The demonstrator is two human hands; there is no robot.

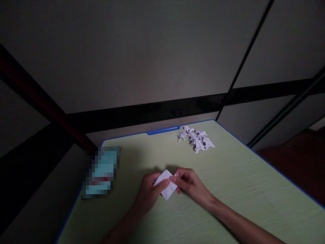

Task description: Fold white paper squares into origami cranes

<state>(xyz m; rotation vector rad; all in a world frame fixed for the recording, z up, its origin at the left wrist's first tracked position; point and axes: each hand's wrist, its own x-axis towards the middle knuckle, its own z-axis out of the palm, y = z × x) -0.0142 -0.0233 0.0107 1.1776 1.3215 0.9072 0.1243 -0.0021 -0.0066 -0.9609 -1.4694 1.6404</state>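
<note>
A small square of folded white paper [166, 194] is held up over the table, turned so that one corner points away from me. Crease lines run across its face. My left hand [149, 189] grips its left side, thumb lying on top and fingers behind. On the right side, my right hand [189, 181] pinches the paper near its corner between thumb and fingers. The fingers under the paper are mostly hidden.
The light green table [228, 179] has a blue edge. A heap of folded white paper figures [199, 138] lies at its far side, close to a blue strip [164, 130]. A blurred-out flat rectangular object [103, 169] rests at the left. Cabinet panels [142, 57] stand behind.
</note>
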